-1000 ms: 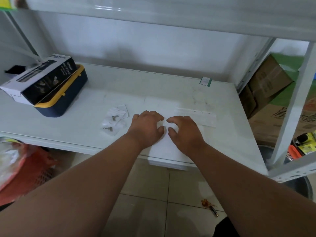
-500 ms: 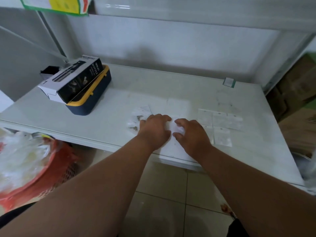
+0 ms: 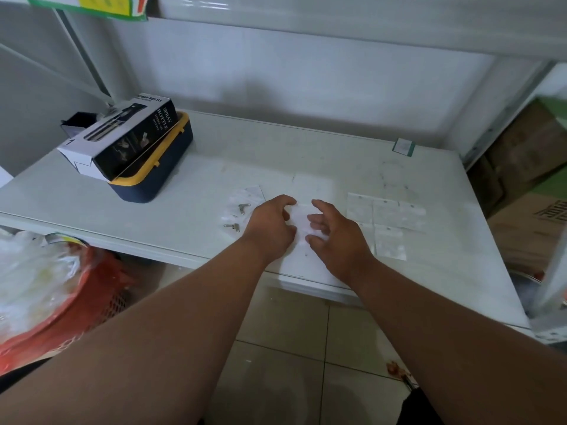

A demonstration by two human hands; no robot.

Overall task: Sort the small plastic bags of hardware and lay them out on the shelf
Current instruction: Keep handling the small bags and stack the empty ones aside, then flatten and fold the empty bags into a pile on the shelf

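Bags (image 3: 302, 223) at the shelf (image 3: 445, 280) front edge: left hand (image 3: 270, 228) pinches one, right hand (image 3: 336, 237) relaxed (separate slowly, edges squared).

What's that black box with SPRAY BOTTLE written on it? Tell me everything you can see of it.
The box is a long carton, apparently cardboard, black on its sides with white lettering and a product picture, white on its near end and top. It looks closed. It lies tilted on a navy case with a yellow rim, overhanging it to the left, at the back left of the white shelf. Neither hand touches it.
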